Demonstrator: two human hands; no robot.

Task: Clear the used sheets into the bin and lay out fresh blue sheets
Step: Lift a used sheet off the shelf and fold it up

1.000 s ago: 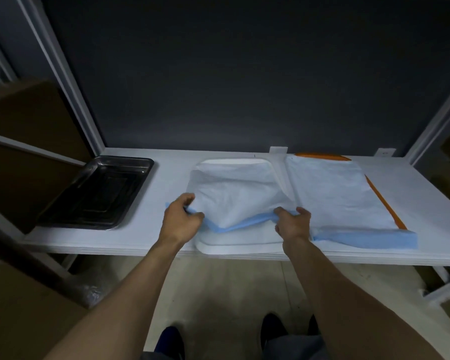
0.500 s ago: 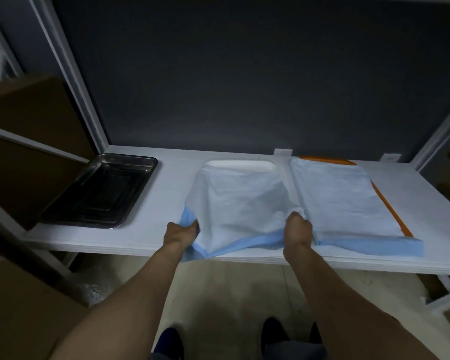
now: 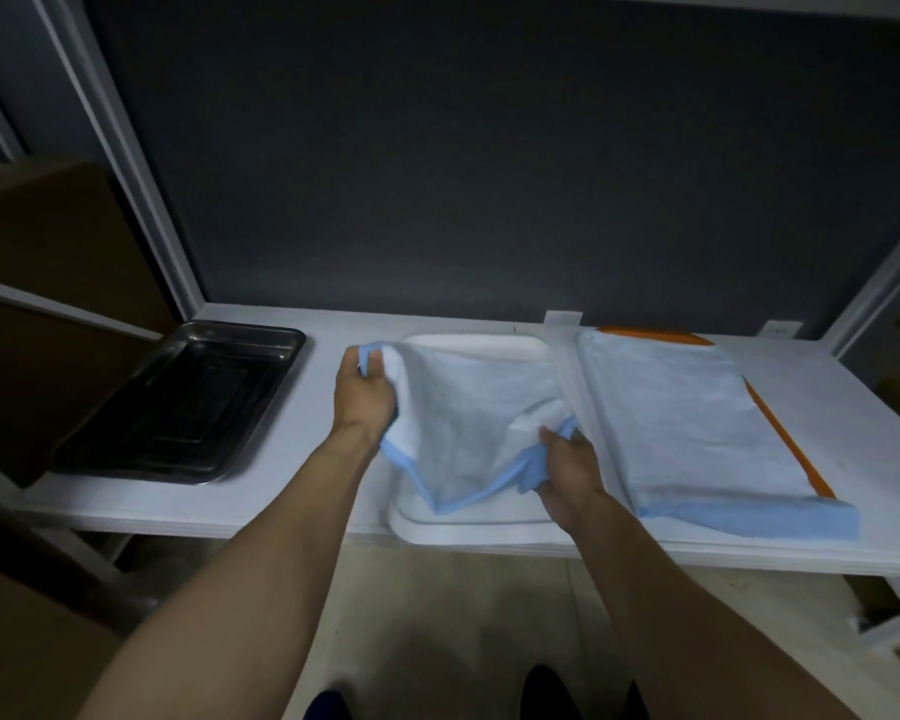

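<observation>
A blue-backed white sheet (image 3: 463,423) lies crumpled over the white tray (image 3: 468,527) in the middle of the shelf. My left hand (image 3: 362,392) grips its far left corner beside the tray. My right hand (image 3: 567,470) grips the sheet's bunched near right edge over the tray. A second blue-backed sheet (image 3: 687,423) lies flat on an orange tray (image 3: 780,428) to the right, its blue near edge hanging over the shelf front.
An empty steel tray (image 3: 178,402) sits at the left end of the white shelf (image 3: 323,491). A dark panel backs the shelf, with white frame posts at both sides. Brown cardboard boxes stand at the left. My shoes show on the floor below.
Both hands had pulled the sheet toward the shelf's front edge. Now my left hand has moved back up to the far left corner and the sheet is bunched between the hands.
</observation>
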